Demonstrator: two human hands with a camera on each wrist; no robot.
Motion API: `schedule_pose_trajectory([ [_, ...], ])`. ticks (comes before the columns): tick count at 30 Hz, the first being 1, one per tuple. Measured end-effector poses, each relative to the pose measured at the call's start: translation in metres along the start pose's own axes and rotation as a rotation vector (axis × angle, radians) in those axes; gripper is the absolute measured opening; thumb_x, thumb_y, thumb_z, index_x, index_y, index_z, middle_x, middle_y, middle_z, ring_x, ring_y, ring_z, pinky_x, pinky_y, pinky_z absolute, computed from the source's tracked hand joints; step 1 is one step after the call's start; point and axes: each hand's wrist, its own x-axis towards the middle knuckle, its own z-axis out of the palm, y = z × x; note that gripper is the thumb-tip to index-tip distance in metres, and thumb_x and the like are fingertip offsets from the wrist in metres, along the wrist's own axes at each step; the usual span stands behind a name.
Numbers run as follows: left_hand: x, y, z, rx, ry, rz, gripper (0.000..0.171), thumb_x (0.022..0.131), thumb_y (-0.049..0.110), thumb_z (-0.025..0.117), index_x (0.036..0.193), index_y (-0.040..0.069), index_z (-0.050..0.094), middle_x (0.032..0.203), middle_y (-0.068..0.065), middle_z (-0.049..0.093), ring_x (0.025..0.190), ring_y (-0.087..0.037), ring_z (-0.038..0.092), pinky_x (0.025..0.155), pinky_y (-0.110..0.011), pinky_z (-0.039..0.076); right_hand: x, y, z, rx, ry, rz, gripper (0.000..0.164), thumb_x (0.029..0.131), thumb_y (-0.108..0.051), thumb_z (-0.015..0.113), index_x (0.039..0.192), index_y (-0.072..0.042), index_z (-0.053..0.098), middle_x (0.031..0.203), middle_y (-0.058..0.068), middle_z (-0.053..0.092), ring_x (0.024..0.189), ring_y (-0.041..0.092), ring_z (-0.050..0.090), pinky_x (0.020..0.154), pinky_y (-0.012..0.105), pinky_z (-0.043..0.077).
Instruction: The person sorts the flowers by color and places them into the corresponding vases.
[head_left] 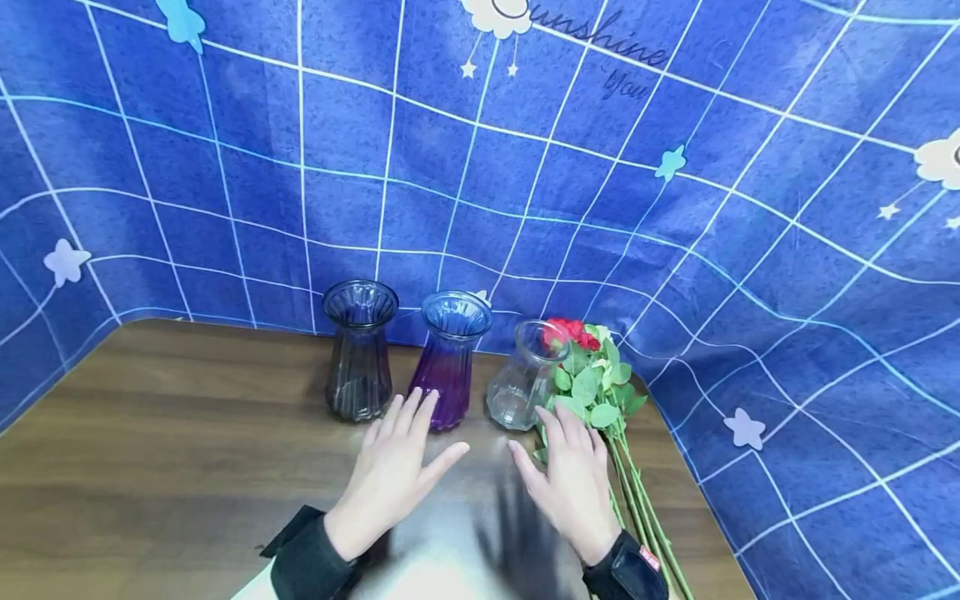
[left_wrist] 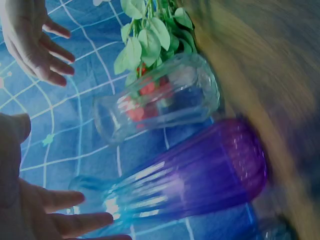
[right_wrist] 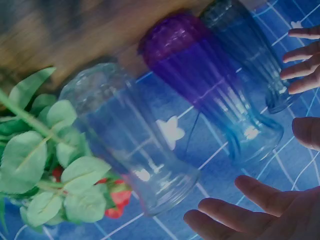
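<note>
Three ribbed glass vases stand in a row near the back of the table: a dark grey vase [head_left: 358, 367], a blue-to-purple vase [head_left: 448, 358] and a clear vase [head_left: 517, 390]. Red roses [head_left: 573, 333] with green leaves and long stems lie at the right, beside the clear vase. My left hand [head_left: 397, 462] hovers before the purple vase, fingers spread and holding nothing. Over the table in front of the clear vase, my right hand [head_left: 566, 475] is also spread and holds nothing. Both wrist views show the vases apart from the fingers.
A brown wooden table [head_left: 187, 450] carries everything. Blue cloth [head_left: 450, 167] with white grid lines, stars and clouds rises behind the vases and along the right side. Rose stems [head_left: 645, 517] run toward the table's front right edge.
</note>
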Motion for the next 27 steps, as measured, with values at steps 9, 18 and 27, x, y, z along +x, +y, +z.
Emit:
schedule_pose_trajectory([
  [9,0.03,0.024,0.024,-0.149,0.045,0.021,0.069,0.088,0.059,0.052,0.138,0.012,0.044,0.136,-0.011,0.052,0.123,-0.031,0.05,0.095,-0.052,0.046,0.002,0.024,-0.007,-0.009,0.046,0.032,0.05,0.083,-0.042,0.066,0.122,-0.011,0.059,0.125,0.017,0.059,0.112,0.035,0.056,0.098,0.058,0.034],
  [18,0.062,0.034,0.047,-0.176,0.055,0.028,0.064,0.089,0.056,0.052,0.135,0.013,0.047,0.129,-0.009,0.056,0.115,-0.03,0.055,0.089,-0.048,0.049,0.001,0.043,-0.012,-0.017,0.069,0.079,0.047,0.083,-0.041,0.066,0.119,-0.01,0.061,0.117,0.013,0.063,0.106,0.034,0.058,0.095,0.053,0.035],
  [27,0.094,0.04,0.062,-0.24,0.049,0.034,0.06,0.09,0.051,0.055,0.133,0.009,0.049,0.124,-0.013,0.059,0.111,-0.032,0.057,0.088,-0.048,0.05,-0.004,0.064,-0.014,-0.031,0.088,0.129,0.041,0.083,-0.038,0.067,0.112,-0.01,0.064,0.112,0.011,0.066,0.1,0.033,0.06,0.088,0.053,0.039],
])
